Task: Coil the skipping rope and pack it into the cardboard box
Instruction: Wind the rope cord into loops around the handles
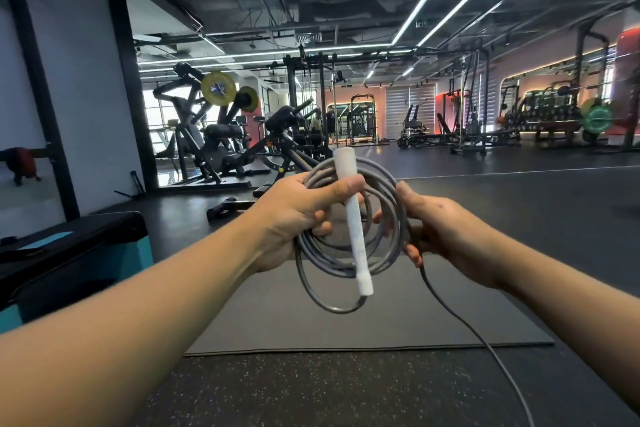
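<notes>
A grey skipping rope (388, 246) is wound into several loops held up in front of me. My left hand (298, 215) grips the left side of the coil and pins one white handle (353, 218) upright across it with the thumb. My right hand (446, 239) holds the right side of the coil. A loose tail of rope (485, 343) runs from my right hand down toward the lower right and leaves the frame. No cardboard box is in view, and the second handle is hidden.
A grey exercise mat (346, 319) lies on the speckled rubber floor below my hands. A black and teal box (79, 260) stands at the left. Gym machines (214, 135) and racks fill the background, with a white wall at the left.
</notes>
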Motion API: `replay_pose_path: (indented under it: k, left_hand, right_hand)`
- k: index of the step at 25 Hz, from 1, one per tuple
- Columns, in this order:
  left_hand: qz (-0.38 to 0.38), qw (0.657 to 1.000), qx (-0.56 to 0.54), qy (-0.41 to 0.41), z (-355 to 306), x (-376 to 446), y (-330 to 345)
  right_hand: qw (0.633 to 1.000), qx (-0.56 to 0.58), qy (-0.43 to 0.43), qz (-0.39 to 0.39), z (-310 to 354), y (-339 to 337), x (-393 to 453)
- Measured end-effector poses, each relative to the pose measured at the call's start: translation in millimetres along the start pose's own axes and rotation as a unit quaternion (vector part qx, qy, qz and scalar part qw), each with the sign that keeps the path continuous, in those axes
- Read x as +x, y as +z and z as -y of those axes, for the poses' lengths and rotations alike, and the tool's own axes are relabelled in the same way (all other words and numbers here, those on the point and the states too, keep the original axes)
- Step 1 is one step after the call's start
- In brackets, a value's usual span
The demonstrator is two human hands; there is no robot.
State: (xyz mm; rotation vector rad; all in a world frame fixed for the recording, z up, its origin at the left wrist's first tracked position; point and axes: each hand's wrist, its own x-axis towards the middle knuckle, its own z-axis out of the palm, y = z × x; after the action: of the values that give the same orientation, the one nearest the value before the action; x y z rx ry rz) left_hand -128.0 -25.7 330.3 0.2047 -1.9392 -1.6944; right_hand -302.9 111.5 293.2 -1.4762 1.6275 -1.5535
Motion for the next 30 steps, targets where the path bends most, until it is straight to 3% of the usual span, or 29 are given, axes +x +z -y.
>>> replay_pose_path:
  k: [2, 5, 9, 13, 18, 26, 30]
  left_hand:
    - [-0.085, 0.990, -0.107, 0.026, 0, 3, 5]
    - [-0.190, 0.948, -0.245, 0.072, 2, 10, 8]
    - [-0.226, 0.941, -0.251, 0.039, 25, 8, 15]
    - [-0.237, 0.925, -0.297, 0.020, 36, 5, 17]
    - [-0.226, 0.929, -0.292, 0.008, 33, 3, 19]
    - [-0.202, 0.958, -0.202, -0.021, 37, -6, -4]
    - [-0.156, 0.966, -0.194, -0.065, 39, -12, -13]
  right_hand:
    - [0.997, 0.074, 0.003, 0.022, -15, 11, -4]
    - [0.993, 0.107, -0.025, 0.037, -30, 41, -13]
    - [0.970, 0.224, -0.020, -0.091, -29, 78, -8]
    - [0.960, 0.236, -0.024, -0.151, -20, 81, -1]
    - [0.962, 0.255, 0.000, -0.101, -14, 75, 6]
    - [0.988, 0.154, -0.017, -0.009, 4, 49, -3]
    - [0.990, 0.134, -0.022, -0.036, 6, 52, -1]
